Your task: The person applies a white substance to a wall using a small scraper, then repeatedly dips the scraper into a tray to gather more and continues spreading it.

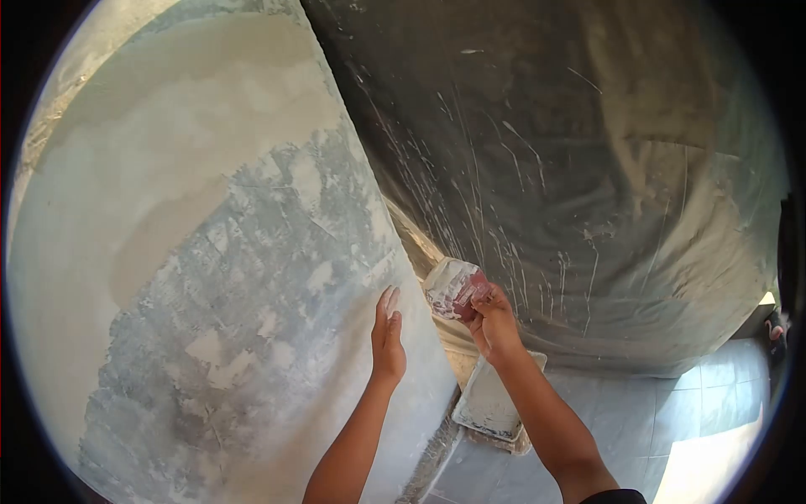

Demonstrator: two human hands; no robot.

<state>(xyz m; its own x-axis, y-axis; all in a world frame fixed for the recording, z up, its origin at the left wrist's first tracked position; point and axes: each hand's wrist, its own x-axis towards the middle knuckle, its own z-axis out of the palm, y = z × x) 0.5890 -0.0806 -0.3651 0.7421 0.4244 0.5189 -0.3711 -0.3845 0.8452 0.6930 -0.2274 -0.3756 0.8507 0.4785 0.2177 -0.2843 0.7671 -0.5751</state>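
A grey wall (243, 277), partly covered with pale plaster, fills the left side. Near its right edge is my left hand (389, 336), held upright with its fingers extended and nothing in it; whether it touches the wall is unclear. In my right hand (493, 323) is a reddish plate-like tool (456, 290), smeared with white paste, beside the wall's edge. Fingers and thumb close on the tool's lower right side. Below my right wrist, a shallow tray (489, 401) with whitish residue lies on the floor, partly hidden by my forearm.
Dark plastic sheeting (537, 168) with white splashes hangs across the right side. Grey floor tiles (604, 412) show at the lower right, with a bright sunlit patch. Small unclear items (776, 326) are at the far right edge.
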